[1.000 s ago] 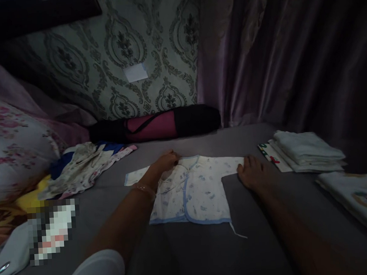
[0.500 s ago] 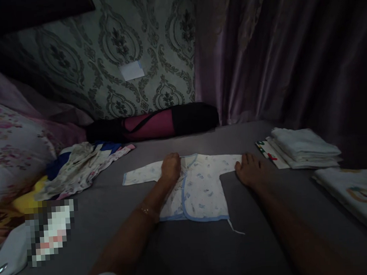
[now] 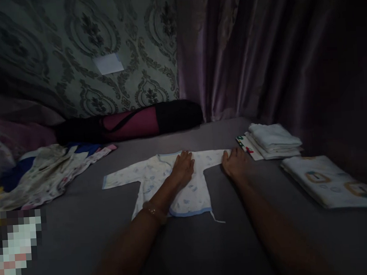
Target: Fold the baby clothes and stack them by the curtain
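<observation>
A white baby shirt [image 3: 193, 195] with blue trim and small blue prints lies spread flat on the grey bed sheet [image 3: 234, 250]. Its sleeves stretch out to both sides, and a thin white tie hangs off the lower right hem. My left hand [image 3: 183, 168] rests flat on the shirt's chest, just under the neckline, fingers extended. At the end of the right sleeve, my right hand [image 3: 235, 163] presses on the cuff with its fingers stretched out and covers it. My left forearm hides part of the shirt's lower front.
Folded white cloths [image 3: 273, 138] are stacked at the right, with another folded printed cloth [image 3: 329, 180] nearer. A heap of clothes [image 3: 48, 170] lies at the left. Along the patterned wall stretches a long black and maroon bag [image 3: 133, 122], beside a purple curtain [image 3: 216, 69].
My left hand has gone from closed at the shirt's front edge to lying flat on its chest. The front lies smoother. My right hand stays at the cuff; the view has turned right.
</observation>
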